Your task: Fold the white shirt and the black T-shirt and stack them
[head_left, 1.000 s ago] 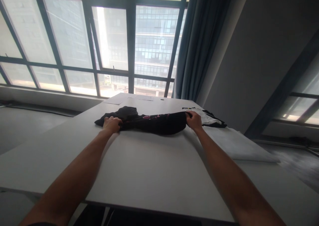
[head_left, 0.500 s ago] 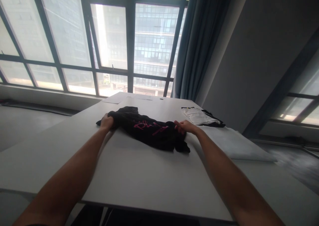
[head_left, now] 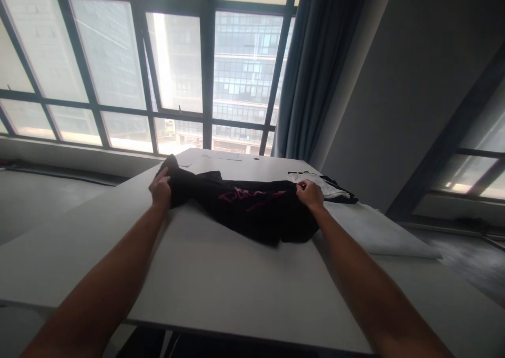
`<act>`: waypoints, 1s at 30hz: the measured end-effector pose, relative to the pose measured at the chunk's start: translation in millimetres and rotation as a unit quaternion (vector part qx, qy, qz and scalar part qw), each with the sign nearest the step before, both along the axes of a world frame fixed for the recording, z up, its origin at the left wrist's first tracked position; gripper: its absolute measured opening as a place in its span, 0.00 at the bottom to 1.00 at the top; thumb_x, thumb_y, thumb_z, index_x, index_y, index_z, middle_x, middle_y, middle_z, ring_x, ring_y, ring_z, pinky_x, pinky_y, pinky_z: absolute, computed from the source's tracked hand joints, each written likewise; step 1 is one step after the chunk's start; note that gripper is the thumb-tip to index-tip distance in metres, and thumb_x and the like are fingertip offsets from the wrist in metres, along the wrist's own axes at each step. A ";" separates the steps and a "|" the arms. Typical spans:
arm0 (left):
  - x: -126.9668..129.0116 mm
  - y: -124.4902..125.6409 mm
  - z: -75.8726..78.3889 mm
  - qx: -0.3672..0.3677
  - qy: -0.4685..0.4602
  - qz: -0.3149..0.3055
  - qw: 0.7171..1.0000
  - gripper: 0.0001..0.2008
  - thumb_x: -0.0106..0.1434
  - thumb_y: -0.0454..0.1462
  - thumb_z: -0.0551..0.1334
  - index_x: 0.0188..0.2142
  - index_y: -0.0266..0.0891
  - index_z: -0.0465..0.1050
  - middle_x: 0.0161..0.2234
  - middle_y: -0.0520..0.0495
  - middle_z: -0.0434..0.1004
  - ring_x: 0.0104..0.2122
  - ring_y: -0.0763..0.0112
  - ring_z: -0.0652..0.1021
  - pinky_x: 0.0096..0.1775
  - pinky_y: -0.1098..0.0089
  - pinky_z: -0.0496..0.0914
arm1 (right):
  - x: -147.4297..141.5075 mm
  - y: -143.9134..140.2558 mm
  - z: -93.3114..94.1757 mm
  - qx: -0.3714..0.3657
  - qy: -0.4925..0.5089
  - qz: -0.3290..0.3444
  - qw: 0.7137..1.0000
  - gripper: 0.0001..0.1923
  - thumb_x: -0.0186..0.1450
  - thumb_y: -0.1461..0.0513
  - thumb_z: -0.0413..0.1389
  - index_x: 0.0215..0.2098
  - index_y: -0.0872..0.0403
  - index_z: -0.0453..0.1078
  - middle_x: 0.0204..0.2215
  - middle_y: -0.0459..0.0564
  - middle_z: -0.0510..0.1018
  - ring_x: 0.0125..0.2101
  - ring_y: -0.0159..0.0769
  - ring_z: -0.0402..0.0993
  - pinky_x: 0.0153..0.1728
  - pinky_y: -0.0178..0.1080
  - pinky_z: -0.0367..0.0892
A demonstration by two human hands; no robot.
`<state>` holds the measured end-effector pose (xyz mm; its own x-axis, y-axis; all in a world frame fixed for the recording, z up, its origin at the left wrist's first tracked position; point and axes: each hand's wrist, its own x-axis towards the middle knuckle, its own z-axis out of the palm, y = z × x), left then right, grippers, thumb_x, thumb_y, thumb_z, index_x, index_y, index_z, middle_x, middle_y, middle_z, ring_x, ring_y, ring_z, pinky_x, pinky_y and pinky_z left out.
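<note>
A black garment with pink lettering (head_left: 252,211), probably a T-shirt, stretches between my two hands above the white table (head_left: 221,284). My left hand (head_left: 161,188) is closed on its left end, where a flap of cloth stands up over the fingers. At the upper right edge of the cloth, my right hand (head_left: 311,193) pinches the fabric. The middle and lower part sags toward the tabletop; whether it touches there is hard to tell. Its exact cut is hidden by the folds.
Behind my right hand lies a folded white and black garment (head_left: 335,188). A white sheet-like stack (head_left: 382,232) is to the right. Papers (head_left: 223,157) lie at the far end, before the windows (head_left: 248,69) and a blue-grey curtain (head_left: 315,74).
Both hands have lifted the black garment's ends slightly. My right hand has moved right, pulling the cloth wider; the left end now stands up higher.
</note>
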<state>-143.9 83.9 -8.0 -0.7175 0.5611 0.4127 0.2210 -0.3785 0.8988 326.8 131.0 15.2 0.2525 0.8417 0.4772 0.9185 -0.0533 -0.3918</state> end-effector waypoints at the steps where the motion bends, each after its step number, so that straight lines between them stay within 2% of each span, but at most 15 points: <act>1: -6.5 1.3 -0.6 0.019 -0.009 0.039 0.999 0.22 0.61 0.36 0.53 0.51 0.29 0.73 0.50 0.40 0.77 0.51 0.60 0.75 0.55 0.62 0.68 | 7.4 1.1 2.4 -0.039 -0.002 0.001 0.999 0.14 0.61 0.60 0.55 0.42 0.53 0.78 0.40 0.54 0.80 0.43 0.44 0.75 0.42 0.38 0.67; 4: -18.3 1.2 -2.5 0.019 0.011 0.126 0.992 0.19 0.65 0.39 0.53 0.47 0.28 0.74 0.49 0.38 0.76 0.51 0.59 0.75 0.57 0.61 0.65 | 13.7 3.3 0.8 -0.206 -0.041 0.060 0.976 0.12 0.57 0.62 0.58 0.37 0.55 0.79 0.36 0.53 0.80 0.40 0.42 0.76 0.40 0.35 0.67; 5: -20.1 -0.2 -3.3 0.003 0.029 0.149 0.988 0.19 0.65 0.40 0.54 0.48 0.29 0.73 0.49 0.37 0.76 0.50 0.59 0.75 0.56 0.61 0.66 | 10.7 3.2 -2.2 -0.235 -0.062 0.074 0.967 0.12 0.56 0.62 0.58 0.38 0.55 0.79 0.37 0.54 0.80 0.40 0.43 0.76 0.40 0.36 0.67; 6: -21.3 -1.9 -4.4 -0.018 0.047 0.167 0.985 0.19 0.64 0.42 0.56 0.48 0.30 0.72 0.49 0.37 0.75 0.50 0.58 0.75 0.56 0.60 0.66 | 5.9 2.8 -6.0 -0.236 -0.087 0.080 0.964 0.15 0.57 0.61 0.59 0.41 0.55 0.78 0.40 0.55 0.80 0.42 0.43 0.76 0.42 0.36 0.67; 8: -22.7 -5.5 -7.8 -0.062 0.086 0.182 0.978 0.19 0.61 0.41 0.60 0.49 0.33 0.71 0.51 0.38 0.74 0.51 0.57 0.74 0.56 0.59 0.66 | -7.1 0.9 -15.4 -0.182 -0.146 0.080 0.969 0.23 0.60 0.56 0.59 0.52 0.55 0.74 0.48 0.58 0.76 0.49 0.47 0.72 0.47 0.40 0.66; 11: -23.2 -7.6 -15.3 -0.156 0.171 0.113 0.966 0.16 0.57 0.38 0.63 0.45 0.36 0.74 0.50 0.38 0.76 0.52 0.53 0.74 0.56 0.57 0.66 | -28.7 -2.6 -29.8 -0.147 -0.229 0.112 0.956 0.32 0.62 0.53 0.59 0.62 0.53 0.64 0.57 0.60 0.69 0.56 0.51 0.65 0.52 0.47 0.63; 15: -16.5 -4.5 -22.2 -0.290 0.280 -0.031 0.915 0.19 0.53 0.37 0.65 0.45 0.35 0.77 0.43 0.37 0.80 0.49 0.49 0.77 0.52 0.57 0.70 | -43.8 -4.4 -33.0 -0.202 -0.238 0.148 0.938 0.21 0.63 0.61 0.56 0.55 0.50 0.71 0.50 0.58 0.76 0.51 0.47 0.72 0.50 0.46 0.64; 18: -7.0 -3.6 -18.7 -0.255 0.336 -0.046 0.905 0.20 0.55 0.38 0.64 0.48 0.36 0.78 0.46 0.38 0.80 0.50 0.52 0.77 0.53 0.60 0.68 | -26.2 -5.2 -17.1 -0.150 -0.190 0.080 0.967 0.18 0.60 0.64 0.55 0.48 0.52 0.76 0.45 0.58 0.78 0.47 0.47 0.74 0.45 0.42 0.67; 21: -1.8 -5.7 -10.9 -0.191 0.356 -0.029 0.914 0.20 0.56 0.37 0.61 0.48 0.38 0.78 0.48 0.42 0.79 0.50 0.56 0.77 0.55 0.62 0.68 | 12.6 -8.3 2.9 -0.041 -0.143 -0.032 0.988 0.20 0.60 0.64 0.54 0.50 0.54 0.75 0.47 0.60 0.76 0.47 0.49 0.74 0.46 0.44 0.67; 22: -2.3 -6.9 -8.8 -0.186 0.354 -0.019 0.916 0.20 0.56 0.37 0.61 0.48 0.38 0.78 0.48 0.43 0.79 0.50 0.57 0.76 0.55 0.62 0.68 | 24.8 -10.2 8.5 -0.035 -0.129 -0.064 0.989 0.21 0.60 0.64 0.55 0.51 0.56 0.74 0.47 0.62 0.76 0.47 0.50 0.73 0.45 0.44 0.67; 24: -6.8 -9.9 -7.0 -0.205 0.348 0.006 0.915 0.20 0.56 0.36 0.60 0.48 0.38 0.78 0.48 0.42 0.79 0.50 0.55 0.76 0.54 0.60 0.68 | 40.1 -15.7 17.3 -0.117 -0.094 -0.062 0.987 0.18 0.59 0.63 0.56 0.46 0.58 0.76 0.43 0.62 0.77 0.43 0.49 0.75 0.41 0.43 0.69; 25: -10.2 -11.7 -7.2 -0.225 0.346 0.027 0.910 0.20 0.56 0.35 0.60 0.48 0.38 0.78 0.49 0.40 0.78 0.51 0.53 0.75 0.54 0.58 0.68 | 41.7 -19.2 20.8 -0.196 -0.071 -0.017 0.978 0.15 0.58 0.62 0.58 0.42 0.59 0.77 0.39 0.61 0.78 0.40 0.47 0.76 0.38 0.41 0.69; 26: -13.8 -13.8 -8.0 -0.245 0.345 0.057 0.904 0.22 0.55 0.34 0.60 0.49 0.37 0.77 0.51 0.37 0.76 0.52 0.49 0.74 0.54 0.55 0.67 | 39.2 -23.0 23.9 -0.287 -0.041 0.059 0.955 0.13 0.56 0.61 0.60 0.38 0.59 0.77 0.34 0.58 0.79 0.36 0.44 0.76 0.35 0.39 0.70; 28: -19.3 -17.7 -9.6 -0.277 0.351 0.130 0.885 0.26 0.52 0.33 0.61 0.53 0.34 0.74 0.57 0.31 0.68 0.57 0.42 0.68 0.54 0.48 0.65 | 24.7 -30.1 29.9 -0.436 0.036 0.254 0.863 0.15 0.54 0.56 0.64 0.34 0.59 0.76 0.28 0.52 0.77 0.29 0.37 0.74 0.30 0.35 0.69; 30: -18.5 -20.4 -9.6 -0.283 0.378 0.186 0.861 0.28 0.52 0.33 0.62 0.55 0.31 0.71 0.63 0.27 0.59 0.61 0.37 0.62 0.56 0.43 0.60 | 4.9 -34.3 35.0 -0.474 0.117 0.409 0.771 0.23 0.52 0.49 0.66 0.36 0.59 0.75 0.27 0.49 0.77 0.26 0.34 0.73 0.30 0.35 0.70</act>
<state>-162.4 63.6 -17.6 -0.5369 0.6161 0.5763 0.8360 0.2968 0.4616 331.7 96.7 50.2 -0.5616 0.7075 -0.4290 0.7070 0.1409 -0.6931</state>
